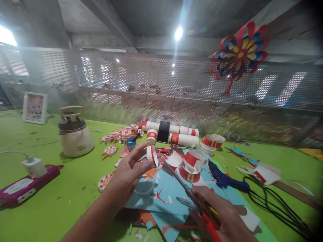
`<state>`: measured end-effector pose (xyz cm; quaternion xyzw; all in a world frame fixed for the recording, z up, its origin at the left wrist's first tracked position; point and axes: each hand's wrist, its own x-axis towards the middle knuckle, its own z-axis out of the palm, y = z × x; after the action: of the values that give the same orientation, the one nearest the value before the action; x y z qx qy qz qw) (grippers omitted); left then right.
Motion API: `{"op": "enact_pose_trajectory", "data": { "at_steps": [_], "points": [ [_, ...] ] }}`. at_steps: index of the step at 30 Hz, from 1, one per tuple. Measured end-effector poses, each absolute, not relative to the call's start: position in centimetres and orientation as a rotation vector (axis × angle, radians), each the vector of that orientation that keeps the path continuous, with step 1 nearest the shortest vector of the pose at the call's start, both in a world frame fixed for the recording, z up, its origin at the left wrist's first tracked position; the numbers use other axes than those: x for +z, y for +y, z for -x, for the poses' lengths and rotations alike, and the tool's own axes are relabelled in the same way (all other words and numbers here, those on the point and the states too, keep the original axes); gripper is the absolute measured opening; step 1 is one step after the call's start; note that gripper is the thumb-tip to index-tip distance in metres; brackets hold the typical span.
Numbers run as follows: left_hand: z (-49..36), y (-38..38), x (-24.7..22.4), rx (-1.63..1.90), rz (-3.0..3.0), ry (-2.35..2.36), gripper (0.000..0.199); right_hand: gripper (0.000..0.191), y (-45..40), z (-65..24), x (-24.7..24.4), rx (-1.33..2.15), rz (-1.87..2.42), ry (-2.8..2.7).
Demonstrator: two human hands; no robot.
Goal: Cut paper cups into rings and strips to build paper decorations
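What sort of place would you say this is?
It looks like a craft workspace, perhaps a shared studio or classroom: scissors in the right hand, a blue glue gun on the green table, and colored paper scraps around cut paper cups.

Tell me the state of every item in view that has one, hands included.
Left hand, pinching a cup piece
Right hand, gripping scissors
Cup piece, cut down short
Scissors, held, blade opening unclear
Phone, propped up, screen dark
Jug, upright, lid on
Adapter, plugged into power strip
Picture frame, standing
Glue gun, lying down
Blue sheet, strewn with scraps
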<state>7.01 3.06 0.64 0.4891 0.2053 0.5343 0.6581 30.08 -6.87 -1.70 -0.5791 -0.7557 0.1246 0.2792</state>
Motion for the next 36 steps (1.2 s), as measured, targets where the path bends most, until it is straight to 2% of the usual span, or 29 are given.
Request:
{"op": "enact_pose_trajectory", "data": {
  "at_steps": [4, 8, 15, 21, 25, 30, 36],
  "points": [
    [-6.9, 3.1, 0.9, 1.194, -1.000, 0.424, 0.036, 0.027, -6.9, -30.1, -1.6, 0.343, 1.548, -2.064],
    [-6.8, 3.0, 1.2, 1.146, -0.919, 0.378, 0.034, 0.040, -6.9, -30.2, -1.8, 0.240, 1.580, -2.105],
    [-7.0, 3.0, 1.0, 1.155, -0.923, 0.353, 0.026, 0.041, -7.4, -29.9, -2.3, 0.115, 1.526, -2.179],
    [-6.9, 2.9, 1.0, 1.110, -0.968, 0.403, 0.034, 0.047, -7.7, -29.4, -2.0, 0.090, 1.553, -2.191],
    [-6.9, 2.9, 1.1, 1.212, -1.085, 0.521, 0.036, 0.053, -7.5, -29.5, -1.8, 0.069, 1.535, -2.200],
    [-6.9, 3.1, 1.2, 1.348, -1.314, 0.606, 0.040, 0.044, -7.0, -30.1, -1.9, 0.187, 1.590, -2.167],
    [-6.4, 3.1, 1.1, 1.268, -1.464, 0.587, 0.041, 0.038, -6.8, -30.4, -1.3, 0.337, 1.602, -2.113]
  ]
}}
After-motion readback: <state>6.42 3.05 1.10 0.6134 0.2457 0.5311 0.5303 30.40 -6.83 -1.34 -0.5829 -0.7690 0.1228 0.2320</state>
